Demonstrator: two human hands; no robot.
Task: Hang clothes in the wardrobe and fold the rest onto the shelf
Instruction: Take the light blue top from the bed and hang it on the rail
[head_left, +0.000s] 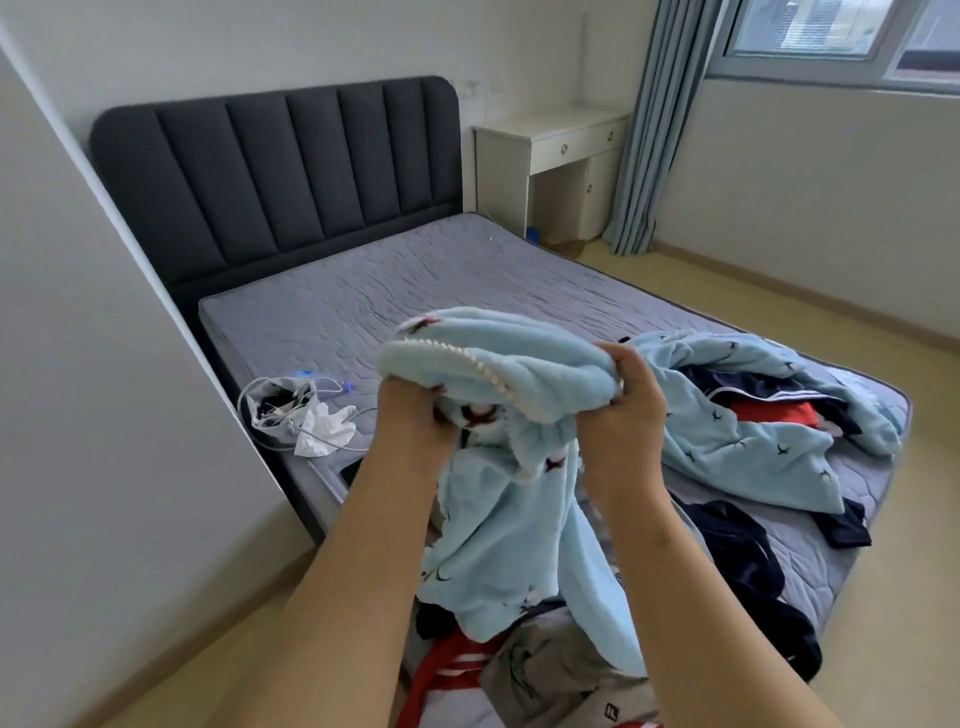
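Note:
A light blue fleece garment (498, 374) with small dark bird prints and a white trim hangs in front of me above the bed (363, 291). My left hand (410, 415) grips its bunched cloth on the left. At the garment's upper right edge my right hand (623, 400) grips it too. Its lower part drapes down between my forearms. A second light blue printed piece (753, 415) lies crumpled on the mattress to the right, over dark navy and red clothes (769, 410). More clothes, navy (748, 561), red-and-white striped (447, 670) and grey (550, 670), are piled at the bed's near end.
A small grey bag with white cables and a crumpled tissue (301, 410) lies at the mattress's left edge. A dark padded headboard (280, 171) stands at the far end. A white desk (561, 156) and blue-grey curtain (649, 130) are beyond, under a window. A white wall panel is close on my left.

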